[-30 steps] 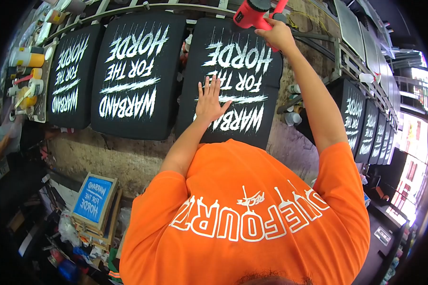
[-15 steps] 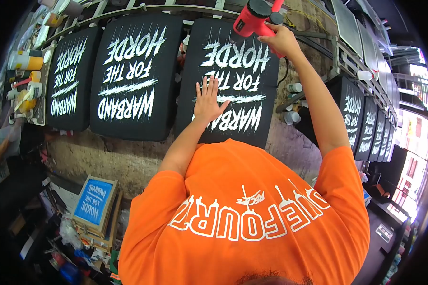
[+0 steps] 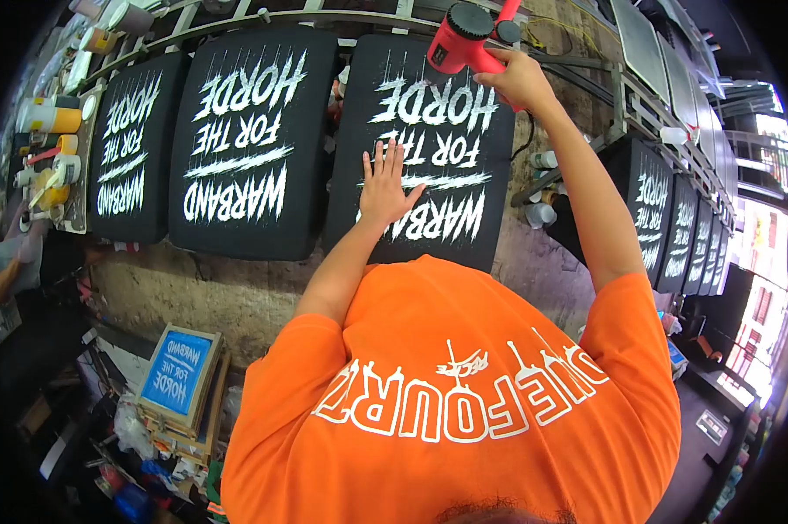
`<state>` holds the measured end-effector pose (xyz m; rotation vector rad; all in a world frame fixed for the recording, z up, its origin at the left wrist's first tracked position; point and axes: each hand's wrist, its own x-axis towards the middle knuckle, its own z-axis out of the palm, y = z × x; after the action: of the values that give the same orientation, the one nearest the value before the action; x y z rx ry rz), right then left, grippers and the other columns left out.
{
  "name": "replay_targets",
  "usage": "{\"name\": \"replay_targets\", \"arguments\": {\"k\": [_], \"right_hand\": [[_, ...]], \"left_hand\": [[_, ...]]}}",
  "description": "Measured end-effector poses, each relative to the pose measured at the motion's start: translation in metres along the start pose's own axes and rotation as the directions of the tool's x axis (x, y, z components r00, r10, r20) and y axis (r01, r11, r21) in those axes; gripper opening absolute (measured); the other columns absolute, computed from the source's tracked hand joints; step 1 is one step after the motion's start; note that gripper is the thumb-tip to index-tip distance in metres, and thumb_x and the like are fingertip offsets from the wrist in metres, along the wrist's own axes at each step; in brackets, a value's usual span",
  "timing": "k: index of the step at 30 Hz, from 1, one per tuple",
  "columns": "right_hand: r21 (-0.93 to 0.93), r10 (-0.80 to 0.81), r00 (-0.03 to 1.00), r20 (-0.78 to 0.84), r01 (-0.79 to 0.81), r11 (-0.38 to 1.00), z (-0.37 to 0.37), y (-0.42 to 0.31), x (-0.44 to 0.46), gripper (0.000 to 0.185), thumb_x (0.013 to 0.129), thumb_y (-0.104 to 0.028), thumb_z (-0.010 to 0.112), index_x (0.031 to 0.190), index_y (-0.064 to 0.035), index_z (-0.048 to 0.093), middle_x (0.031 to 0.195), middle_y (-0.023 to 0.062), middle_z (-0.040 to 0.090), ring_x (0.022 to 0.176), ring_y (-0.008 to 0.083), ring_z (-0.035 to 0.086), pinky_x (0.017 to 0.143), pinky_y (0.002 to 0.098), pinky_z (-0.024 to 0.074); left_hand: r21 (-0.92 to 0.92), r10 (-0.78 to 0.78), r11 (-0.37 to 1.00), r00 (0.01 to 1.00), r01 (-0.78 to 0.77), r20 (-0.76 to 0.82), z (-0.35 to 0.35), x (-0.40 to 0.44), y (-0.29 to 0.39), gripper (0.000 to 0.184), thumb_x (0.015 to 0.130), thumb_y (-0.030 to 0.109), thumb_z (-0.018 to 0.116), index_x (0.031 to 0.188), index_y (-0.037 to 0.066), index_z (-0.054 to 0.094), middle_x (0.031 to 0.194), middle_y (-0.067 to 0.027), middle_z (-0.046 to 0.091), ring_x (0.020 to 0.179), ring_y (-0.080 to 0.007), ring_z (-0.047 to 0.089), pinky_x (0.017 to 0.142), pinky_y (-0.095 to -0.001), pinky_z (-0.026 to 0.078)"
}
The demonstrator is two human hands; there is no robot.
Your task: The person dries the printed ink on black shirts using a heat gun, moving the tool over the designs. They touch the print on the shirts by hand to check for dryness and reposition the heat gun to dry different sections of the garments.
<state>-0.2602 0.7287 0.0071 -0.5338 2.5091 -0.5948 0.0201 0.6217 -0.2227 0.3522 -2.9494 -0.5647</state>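
My right hand (image 3: 523, 80) is wrapped round the handle of a red heat gun (image 3: 457, 45) with a black round cap. The tool hangs over the far end of a black printed panel (image 3: 346, 205), which carries white lettering. Flat on that same panel lies my left hand (image 3: 385, 185), fingers spread, covering part of the lower words. The white print (image 3: 420, 105) near the heat gun reads upside down from here. Where the nozzle points is partly hidden by the tool's body.
To the left lie two more printed black panels (image 3: 302, 218), (image 3: 162, 223). Further panels (image 3: 652, 196) line the right. Ink tubs (image 3: 49, 118) stand at far left, by another person's arm (image 3: 5, 279). A blue screen frame (image 3: 176, 371) leans lower left. Metal rails (image 3: 621, 105) run behind.
The heat gun has shifted and tilted very slightly. My left hand stays flat in the same place on the panel.
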Motion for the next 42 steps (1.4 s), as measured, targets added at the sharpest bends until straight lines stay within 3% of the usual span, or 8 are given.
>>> {"name": "replay_targets", "arguments": {"k": [9,12,14,21,23,37,39,42], "right_hand": [[-0.01,0.032,0.997,-0.072,-0.033,0.999,0.001,0.014,0.001,0.068,0.079,-0.036,0.084,0.141,-0.0154,0.066,0.117,0.0215,0.075,0.111,0.0344,0.072,0.097,0.0444,0.0553],[-0.373,-0.436,0.814,-0.384,0.296,0.88,0.012,0.031,0.008,0.065,0.084,-0.032,0.083,0.144,-0.0167,0.064,0.078,0.0108,0.072,0.059,0.0181,0.069,0.063,0.0356,0.0596],[-0.09,-0.108,0.964,-0.242,0.088,0.992,0.0,0.026,-0.001,0.064,0.085,-0.034,0.082,0.145,-0.0168,0.063,0.079,0.012,0.074,0.059,0.0179,0.07,0.063,0.0355,0.0599],[-0.232,-0.306,0.849,-0.43,0.224,0.947,0.009,0.049,0.007,0.068,0.084,-0.037,0.083,0.145,-0.0169,0.062,0.086,0.0138,0.077,0.059,0.0182,0.071,0.063,0.0351,0.0599],[0.141,0.071,0.972,-0.225,-0.039,0.989,0.003,0.04,0.002,0.068,0.081,-0.038,0.083,0.143,-0.0156,0.064,0.116,0.0195,0.076,0.104,0.0333,0.074,0.093,0.0429,0.0573],[0.113,0.092,0.968,-0.231,-0.068,0.991,0.001,0.044,-0.003,0.066,0.082,-0.037,0.08,0.144,-0.0187,0.064,0.116,0.019,0.076,0.107,0.0331,0.074,0.094,0.0433,0.058],[-0.047,-0.067,0.946,-0.317,0.055,0.997,0.006,0.053,-0.002,0.069,0.083,-0.039,0.082,0.145,-0.0158,0.063,0.087,0.0132,0.077,0.06,0.0195,0.071,0.061,0.0364,0.06],[-0.072,-0.06,0.953,-0.297,0.04,0.997,0.005,0.058,-0.008,0.069,0.083,-0.037,0.082,0.145,-0.0148,0.063,0.085,0.0124,0.076,0.059,0.0194,0.071,0.059,0.0358,0.0596]], "left_hand": [[-0.008,0.007,1.0,1.0,-0.007,-0.012,0.0,-0.001,0.0,0.096,0.098,0.063,0.054,0.163,-0.001,0.025,0.171,-0.0189,0.022,0.159,-0.0397,0.016,0.128,-0.0598,0.009],[0.005,0.022,1.0,1.0,-0.022,-0.02,0.0,0.001,-0.001,0.095,0.099,0.063,0.053,0.163,-0.001,0.026,0.171,-0.0202,0.023,0.159,-0.0406,0.015,0.128,-0.0598,0.009],[-0.023,0.008,1.0,1.0,-0.007,0.015,0.0,0.004,-0.001,0.095,0.099,0.063,0.054,0.162,-0.002,0.027,0.17,-0.0217,0.023,0.159,-0.0417,0.014,0.128,-0.0599,0.008],[0.036,-0.076,0.997,0.997,0.075,0.01,0.002,0.074,-0.019,0.095,0.1,0.064,0.049,0.162,-0.004,0.025,0.172,-0.0213,0.02,0.16,-0.0412,0.011,0.13,-0.0533,0.009],[0.077,-0.08,0.994,0.995,0.075,0.065,0.002,0.084,-0.019,0.097,0.101,0.065,0.047,0.163,-0.005,0.022,0.172,-0.0212,0.018,0.16,-0.041,0.011,0.13,-0.0519,0.009],[0.105,-0.217,0.973,0.968,0.205,0.126,0.001,0.085,-0.02,0.097,0.102,0.065,0.044,0.164,-0.005,0.017,0.174,-0.0199,0.014,0.161,-0.0392,0.008,0.13,-0.0512,0.008],[0.108,-0.212,0.975,0.963,0.196,0.166,-0.003,0.084,-0.02,0.097,0.102,0.064,0.045,0.164,-0.005,0.017,0.174,-0.0196,0.014,0.161,-0.0396,0.008,0.131,-0.0513,0.007],[0.115,-0.169,0.982,0.973,0.152,0.157,-0.003,0.079,-0.021,0.096,0.102,0.062,0.049,0.164,-0.005,0.018,0.173,-0.0197,0.015,0.161,-0.0405,0.008,0.131,-0.0505,0.008]]}}
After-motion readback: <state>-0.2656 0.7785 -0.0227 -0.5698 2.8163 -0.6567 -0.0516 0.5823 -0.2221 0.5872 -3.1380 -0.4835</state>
